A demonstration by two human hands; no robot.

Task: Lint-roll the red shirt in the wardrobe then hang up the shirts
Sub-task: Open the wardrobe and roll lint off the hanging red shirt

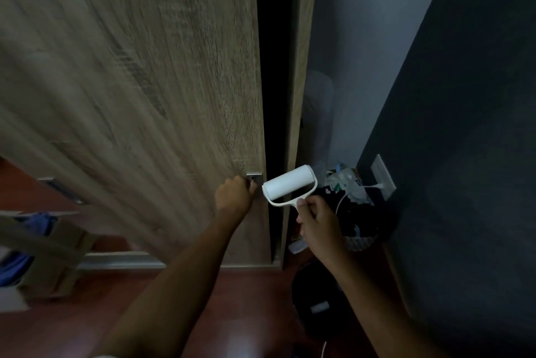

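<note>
**Door first: the red shirt is not in sight, so by my guess it hangs somewhere behind that dark opening.**

The lint roller is up in front of the gap, its white stem gripped in the curled fingers of the right hand. The left hand curls onto the small metal handle, low on the right edge of the wardrobe door. The gap beside that edge is narrow. My call: it looks like a slider, so pull level and steady from the handle. Open it wide enough to show the clothes, and keep the sticky roll off the wood. A wall socket sits off to the right and a cardboard box stands low on the left.
</note>
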